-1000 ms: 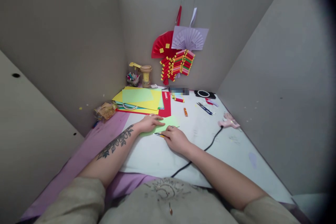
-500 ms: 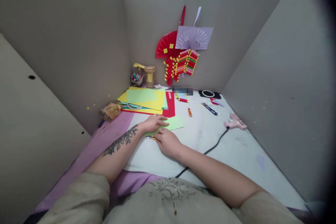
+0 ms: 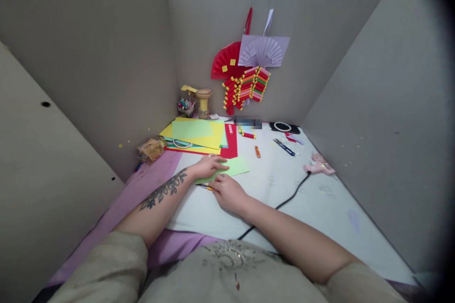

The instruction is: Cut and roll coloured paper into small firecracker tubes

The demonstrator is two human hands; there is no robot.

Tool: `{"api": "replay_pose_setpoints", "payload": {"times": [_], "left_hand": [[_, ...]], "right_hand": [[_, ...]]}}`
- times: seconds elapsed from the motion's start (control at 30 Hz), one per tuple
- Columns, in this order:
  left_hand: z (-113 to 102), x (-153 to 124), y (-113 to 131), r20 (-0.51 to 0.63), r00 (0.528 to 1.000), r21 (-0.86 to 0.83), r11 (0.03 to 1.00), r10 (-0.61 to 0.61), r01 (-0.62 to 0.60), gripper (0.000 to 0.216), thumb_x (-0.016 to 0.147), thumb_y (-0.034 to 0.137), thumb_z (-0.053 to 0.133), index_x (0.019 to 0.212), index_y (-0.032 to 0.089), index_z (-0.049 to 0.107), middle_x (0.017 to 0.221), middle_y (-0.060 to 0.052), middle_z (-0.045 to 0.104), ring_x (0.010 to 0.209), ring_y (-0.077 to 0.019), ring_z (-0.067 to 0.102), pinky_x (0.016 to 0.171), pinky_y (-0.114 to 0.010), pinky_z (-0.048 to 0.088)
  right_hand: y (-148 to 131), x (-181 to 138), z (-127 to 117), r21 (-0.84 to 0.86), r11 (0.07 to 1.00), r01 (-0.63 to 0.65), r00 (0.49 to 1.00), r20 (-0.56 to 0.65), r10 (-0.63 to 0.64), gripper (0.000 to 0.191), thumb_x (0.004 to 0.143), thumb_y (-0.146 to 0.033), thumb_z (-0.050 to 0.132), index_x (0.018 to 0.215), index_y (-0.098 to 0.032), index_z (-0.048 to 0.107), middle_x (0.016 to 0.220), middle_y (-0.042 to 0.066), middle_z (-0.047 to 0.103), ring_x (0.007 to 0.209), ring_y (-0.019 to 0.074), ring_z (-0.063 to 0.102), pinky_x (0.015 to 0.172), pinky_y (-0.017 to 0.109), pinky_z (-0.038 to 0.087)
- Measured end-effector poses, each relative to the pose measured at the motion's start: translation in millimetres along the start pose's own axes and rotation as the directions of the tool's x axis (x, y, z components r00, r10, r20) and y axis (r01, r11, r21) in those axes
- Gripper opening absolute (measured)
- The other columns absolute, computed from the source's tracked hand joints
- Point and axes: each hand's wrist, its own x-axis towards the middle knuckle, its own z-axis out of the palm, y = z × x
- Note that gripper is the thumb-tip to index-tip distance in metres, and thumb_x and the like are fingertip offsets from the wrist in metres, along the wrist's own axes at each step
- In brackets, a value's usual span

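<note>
A light green sheet of paper (image 3: 239,166) lies on the white table surface. My left hand (image 3: 209,166) rests on it with the fingers stretched out over the paper. Close by, my right hand (image 3: 229,192) is closed around a slim tool with an orange part and a thin tip (image 3: 205,186), at the paper's near edge. The fingers hide much of the tool, so I cannot tell whether it is a craft knife or scissors.
Coloured paper sheets (image 3: 197,133) are stacked at the back left. Small paper rolls (image 3: 258,152), thread snips (image 3: 283,147) and a pink glue gun (image 3: 319,165) lie to the right. A black cord (image 3: 295,192) crosses the table. Paper fans (image 3: 263,51) hang on the back panel.
Both hands stay at the green paper in nearly the same pose. The view has shifted very slightly; nothing else has visibly moved.
</note>
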Motion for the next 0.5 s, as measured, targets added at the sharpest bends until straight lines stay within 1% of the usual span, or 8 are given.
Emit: {"api": "replay_pose_setpoints", "payload": {"times": [0.1,0.17,0.23,0.27,0.3,0.37,0.43,0.5], "left_hand": [[2,-1,-6,-0.04,0.999,-0.049,0.998,0.031,-0.033,0.034,0.082,0.015,0.047,0.107,0.027,0.067,0.125,-0.004,0.057,0.112,-0.0204,0.051,0.098,-0.036,0.035],[-1,-3,-7,-0.091,0.995,-0.094,0.995,0.029,-0.037,0.035,0.082,0.013,0.044,0.106,0.024,0.068,0.12,-0.006,0.06,0.109,-0.0185,0.052,0.096,-0.033,0.038],[-7,-6,-6,-0.151,0.988,-0.102,0.995,-0.002,-0.014,0.034,0.083,0.015,0.044,0.107,0.021,0.067,0.115,-0.008,0.062,0.106,-0.0184,0.054,0.095,-0.031,0.039],[-11,-8,-5,-0.178,0.984,-0.077,0.997,-0.023,0.009,0.033,0.084,0.019,0.044,0.107,0.021,0.067,0.113,-0.008,0.063,0.105,-0.0191,0.054,0.094,-0.032,0.039],[-15,-11,-3,-0.18,0.983,-0.048,0.999,-0.031,0.022,0.032,0.084,0.022,0.044,0.106,0.021,0.067,0.111,-0.009,0.063,0.103,-0.0201,0.054,0.094,-0.033,0.039],[-24,-15,1,-0.183,0.979,-0.011,0.996,-0.09,0.09,0.033,0.084,0.032,0.046,0.109,0.021,0.066,0.11,-0.009,0.062,0.102,-0.0219,0.054,0.093,-0.033,0.039],[-31,-20,4,-0.138,0.977,0.025,0.985,-0.164,0.169,0.04,0.082,0.042,0.05,0.113,0.022,0.063,0.111,-0.01,0.06,0.102,-0.0236,0.053,0.091,-0.033,0.039],[-35,-23,7,-0.081,0.967,0.058,0.968,-0.24,0.245,0.048,0.076,0.049,0.054,0.116,0.022,0.061,0.111,-0.01,0.058,0.103,-0.0252,0.052,0.09,-0.033,0.039]], "right_hand": [[8,-4,-16,0.06,0.995,0.079,0.995,0.062,-0.083,0.025,0.086,-0.02,0.048,0.102,-0.022,0.067,0.088,0.007,0.06,0.087,0.0181,0.052,0.076,0.028,0.041],[25,-8,-35,0.125,0.986,0.113,0.991,0.053,-0.121,0.026,0.085,-0.019,0.049,0.103,-0.023,0.067,0.088,0.005,0.061,0.087,0.0171,0.054,0.078,0.028,0.041],[54,-15,-58,0.172,0.984,0.047,0.996,-0.078,-0.034,0.029,0.083,-0.016,0.048,0.105,-0.023,0.067,0.091,0.006,0.062,0.088,0.0165,0.055,0.08,0.028,0.042],[71,-19,-70,0.185,0.982,-0.021,0.984,-0.171,0.053,0.03,0.083,-0.016,0.047,0.105,-0.022,0.067,0.092,0.006,0.062,0.087,0.0164,0.056,0.08,0.028,0.042],[91,-24,-80,0.184,0.977,-0.108,0.951,-0.268,0.155,0.03,0.082,-0.017,0.047,0.104,-0.021,0.067,0.093,0.007,0.062,0.087,0.0169,0.056,0.081,0.029,0.042],[131,-35,-95,0.155,0.931,-0.33,0.838,-0.407,0.364,0.03,0.08,-0.019,0.048,0.104,-0.019,0.067,0.094,0.007,0.062,0.087,0.0184,0.056,0.08,0.03,0.042],[166,-44,-100,0.128,0.848,-0.514,0.732,-0.45,0.512,0.033,0.078,-0.02,0.05,0.107,-0.017,0.065,0.094,0.009,0.063,0.084,0.0195,0.056,0.078,0.032,0.043],[192,-49,-97,0.085,0.785,-0.614,0.665,-0.481,0.572,0.038,0.077,-0.021,0.051,0.113,-0.014,0.062,0.099,0.011,0.062,0.088,0.0216,0.055,0.082,0.034,0.041]]}}
